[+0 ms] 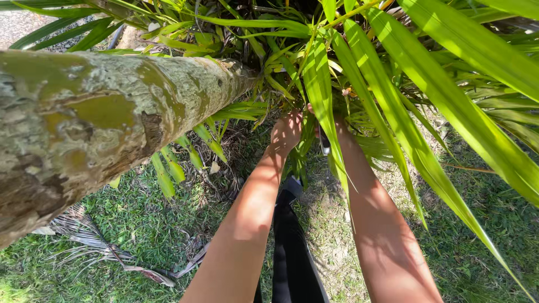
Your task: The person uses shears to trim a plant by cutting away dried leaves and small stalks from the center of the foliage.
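Grassy ground, one trunk, left hand grasping leaves, right hand grip hidden

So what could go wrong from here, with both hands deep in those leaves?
The right hand is mostly hidden behind a long leaf and seems to hold a dark tool; working unseen, it could nick the left hand close beside it. The stiff leaf edges might also scratch the bare forearms.
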